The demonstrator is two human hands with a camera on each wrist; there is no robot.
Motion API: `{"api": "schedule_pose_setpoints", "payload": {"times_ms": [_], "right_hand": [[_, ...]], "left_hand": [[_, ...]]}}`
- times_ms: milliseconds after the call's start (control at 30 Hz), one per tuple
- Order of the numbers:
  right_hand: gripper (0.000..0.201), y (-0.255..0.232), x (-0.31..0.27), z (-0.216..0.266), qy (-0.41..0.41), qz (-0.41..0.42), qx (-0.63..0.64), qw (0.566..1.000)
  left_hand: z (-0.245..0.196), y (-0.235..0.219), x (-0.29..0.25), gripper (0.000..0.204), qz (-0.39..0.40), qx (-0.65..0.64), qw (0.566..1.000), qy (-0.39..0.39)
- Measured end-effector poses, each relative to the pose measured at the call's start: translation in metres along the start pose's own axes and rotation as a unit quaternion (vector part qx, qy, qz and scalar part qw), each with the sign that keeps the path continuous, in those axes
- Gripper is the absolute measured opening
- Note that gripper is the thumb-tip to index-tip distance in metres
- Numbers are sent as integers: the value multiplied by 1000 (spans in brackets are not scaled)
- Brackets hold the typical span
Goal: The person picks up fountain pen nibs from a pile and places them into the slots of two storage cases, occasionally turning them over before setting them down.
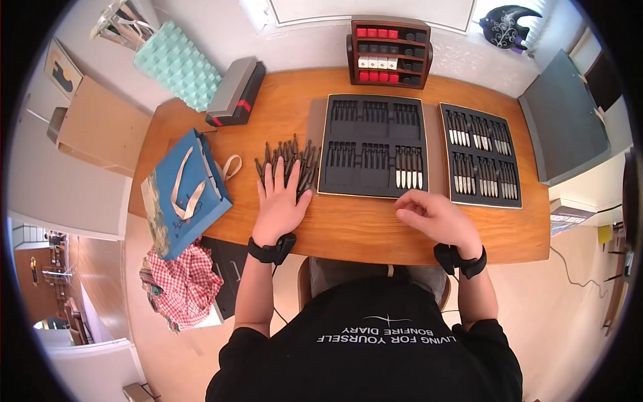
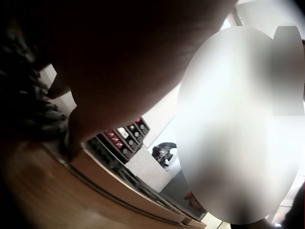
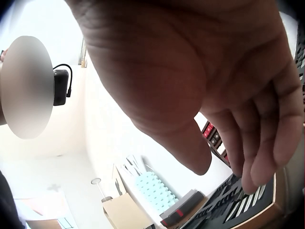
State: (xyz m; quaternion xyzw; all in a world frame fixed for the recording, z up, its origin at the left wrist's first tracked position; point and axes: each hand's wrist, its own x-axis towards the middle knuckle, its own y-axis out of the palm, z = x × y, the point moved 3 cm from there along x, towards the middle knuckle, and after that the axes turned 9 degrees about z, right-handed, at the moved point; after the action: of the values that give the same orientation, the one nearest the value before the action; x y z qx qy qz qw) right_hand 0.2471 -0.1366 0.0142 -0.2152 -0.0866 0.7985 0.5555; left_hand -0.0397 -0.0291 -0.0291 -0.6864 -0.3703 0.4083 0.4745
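Note:
My left hand (image 1: 280, 208) rests with spread, straight fingers on a pile of dark, slender, pen-like pieces (image 1: 309, 164) on the wooden table. To the right of the pile lies a black, gold-edged tray (image 1: 375, 190) with slots in two rows. Its near right compartment holds several silver-ended pieces (image 1: 409, 167); dark slots show in the others. My right hand (image 1: 439, 218) hovers by that corner, fingers loosely bent and nothing between them. In the right wrist view, its palm and fingers (image 3: 262, 164) overlap the tray. A second black tray (image 1: 482, 201), filled with silver-ended pieces, lies farther right.
A small dark wooden rack (image 1: 426, 57) of red, white and black boxes stands at the back. On the left are a blue gift bag (image 1: 194, 228), a grey-black box (image 1: 234, 94) and a turquoise studded vase (image 1: 177, 63). A grey panel (image 1: 562, 120) stands at the right edge.

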Motion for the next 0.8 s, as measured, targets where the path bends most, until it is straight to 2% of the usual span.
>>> {"api": "schedule_pose_setpoints", "payload": {"times_ms": [67, 133, 333, 400, 433, 467, 533, 567, 600, 667, 733, 800], "right_hand": [[24, -8, 0, 0, 8, -29, -43, 999], [24, -21, -4, -1, 34, -137, -123, 982], [23, -35, -16, -6, 39, -135, -63, 988], [22, -43, -16, -8, 38, -146, -51, 987], [21, -49, -16, -8, 30, -148, -45, 987], [20, -55, -15, -6, 22, -149, -39, 988], [16, -70, -7, -6, 40, -147, -30, 988], [15, -81, 2, -18, 1, -147, 13, 989], [15, -89, 9, -27, -38, -147, 56, 987], [15, -105, 19, -39, -39, -160, 81, 983], [17, -116, 23, -51, -84, -168, 105, 977], [18, -117, 24, -60, -95, -193, 130, 968]], "left_hand": [[0, 5, 2, 66, -7, -1, 1000, 0], [1, 5, 2, 66, -14, 0, 1000, 1], [-7, -5, 0, 68, -7, -50, 999, 20], [-20, -13, -5, 65, -65, -30, 997, 2], [-36, -23, -11, 60, -142, -9, 989, 46], [-47, -26, -12, 60, -139, -8, 989, 46], [-72, -35, -13, 49, -179, -77, 971, 138], [-87, -38, -15, 44, -189, -96, 962, 171], [-96, -30, -12, 42, -173, -100, 963, 179], [-116, -26, -12, 36, -66, -114, 982, 133], [-128, -23, -5, 36, -45, -120, 984, 128], [-138, -19, 4, 37, -22, -122, 985, 120]]}}
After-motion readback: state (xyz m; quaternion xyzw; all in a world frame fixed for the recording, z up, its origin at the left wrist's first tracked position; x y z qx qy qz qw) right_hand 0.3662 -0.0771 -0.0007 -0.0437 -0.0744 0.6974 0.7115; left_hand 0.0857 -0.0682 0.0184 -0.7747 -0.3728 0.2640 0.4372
